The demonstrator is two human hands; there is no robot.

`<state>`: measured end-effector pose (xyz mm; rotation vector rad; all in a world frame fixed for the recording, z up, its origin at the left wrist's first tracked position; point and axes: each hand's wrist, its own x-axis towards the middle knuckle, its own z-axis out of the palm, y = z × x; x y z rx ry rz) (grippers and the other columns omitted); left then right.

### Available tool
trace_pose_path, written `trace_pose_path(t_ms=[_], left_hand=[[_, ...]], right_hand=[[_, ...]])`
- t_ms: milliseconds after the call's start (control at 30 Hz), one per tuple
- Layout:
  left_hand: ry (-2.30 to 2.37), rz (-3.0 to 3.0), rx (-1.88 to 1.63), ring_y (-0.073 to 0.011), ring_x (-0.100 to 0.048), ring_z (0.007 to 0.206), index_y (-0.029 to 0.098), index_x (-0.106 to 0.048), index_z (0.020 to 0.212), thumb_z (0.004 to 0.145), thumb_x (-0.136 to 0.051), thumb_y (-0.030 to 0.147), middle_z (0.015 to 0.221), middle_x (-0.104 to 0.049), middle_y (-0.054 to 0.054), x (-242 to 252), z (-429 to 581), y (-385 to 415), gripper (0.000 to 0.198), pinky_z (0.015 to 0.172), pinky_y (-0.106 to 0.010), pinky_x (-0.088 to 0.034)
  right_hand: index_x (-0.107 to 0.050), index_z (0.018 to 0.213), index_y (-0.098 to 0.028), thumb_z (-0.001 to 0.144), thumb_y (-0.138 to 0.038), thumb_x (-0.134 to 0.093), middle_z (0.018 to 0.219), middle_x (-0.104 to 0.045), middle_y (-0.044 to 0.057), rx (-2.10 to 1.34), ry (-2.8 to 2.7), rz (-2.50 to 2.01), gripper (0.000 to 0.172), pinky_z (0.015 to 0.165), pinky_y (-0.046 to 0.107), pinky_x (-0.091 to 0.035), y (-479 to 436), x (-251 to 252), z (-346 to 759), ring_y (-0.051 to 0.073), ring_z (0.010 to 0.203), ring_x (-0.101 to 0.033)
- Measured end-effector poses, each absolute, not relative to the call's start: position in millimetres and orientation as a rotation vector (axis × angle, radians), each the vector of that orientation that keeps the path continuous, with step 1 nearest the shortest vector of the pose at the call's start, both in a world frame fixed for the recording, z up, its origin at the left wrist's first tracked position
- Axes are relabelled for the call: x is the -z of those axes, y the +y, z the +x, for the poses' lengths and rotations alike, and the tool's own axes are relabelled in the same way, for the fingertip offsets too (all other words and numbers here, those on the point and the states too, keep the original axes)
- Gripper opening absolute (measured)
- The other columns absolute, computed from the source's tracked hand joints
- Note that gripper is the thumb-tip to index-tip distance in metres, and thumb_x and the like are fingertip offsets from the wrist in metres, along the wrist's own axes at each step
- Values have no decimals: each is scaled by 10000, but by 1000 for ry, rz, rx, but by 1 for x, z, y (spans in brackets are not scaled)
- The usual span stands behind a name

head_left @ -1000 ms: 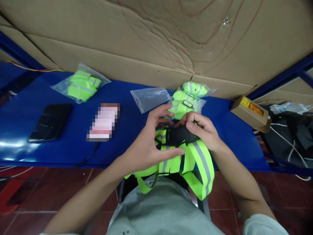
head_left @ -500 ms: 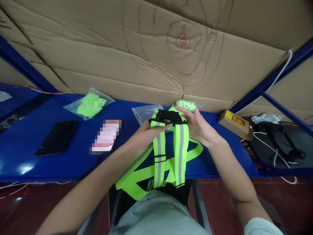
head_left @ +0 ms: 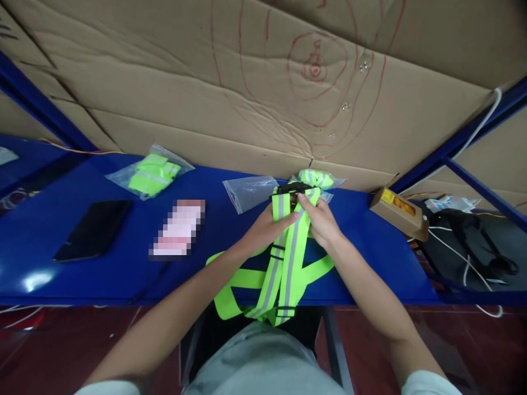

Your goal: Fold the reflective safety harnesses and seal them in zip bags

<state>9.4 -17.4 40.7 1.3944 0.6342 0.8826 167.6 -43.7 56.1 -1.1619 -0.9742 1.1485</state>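
Observation:
A yellow-green reflective vest made of straps with grey stripes hangs from both hands over the front edge of the blue table. My left hand is closed round the straps near their top, thumb lying across them. On the other side, my right hand pinches a strap just under the black buckle piece. Black sliders sit on the straps lower down. Behind the hands lies a clear zip bag, and beside it a bagged bundle of the same yellow-green strap.
At the left are another bagged vest, a black tablet-like slab and a phone with a blurred screen. An open cardboard box stands at the right, near a black bag and white cables. A cardboard sheet walls the back.
My right hand has gone from spread fingers to gripping a strap. The two front straps have swung closer together, and the left hand has moved slightly right.

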Motion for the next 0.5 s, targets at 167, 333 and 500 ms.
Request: trace_pose_path(t_ms=[167, 333, 500], left_hand=[[673, 1481, -791, -319, -592, 1328, 226, -700, 1271, 844, -759, 469, 1298, -722, -73, -47, -2, -15, 495, 1141, -483, -445], [720, 1306, -748, -335, -615, 1297, 238, -746, 1135, 728, -863, 418, 1296, -723, -76, -46, -1, -14, 460, 1109, -492, -481], [632, 1274, -577, -335, -631, 1262, 214, -711, 1225, 715, -827, 293, 1284, -722, -78, -33, 3, -8, 529, 1110, -504, -453]], right_hand=[[-721, 1218, -241, 918, -685, -571, 1190, -759, 77, -888, -1360, -1251, 556, 1130, 452, -479, -48, -34, 161, 247, 1237, -661], [-586, 1440, -281, 908, -712, -571, 1421, -641, 115, -770, -1561, -1263, 685, 1092, 475, -508, -46, -40, 171, 274, 1282, -634], [-580, 1424, -297, 843, -605, -745, 1394, -647, 108, -516, -1712, -1196, 678, 934, 407, -587, -50, -49, 192, 241, 1138, -692]])
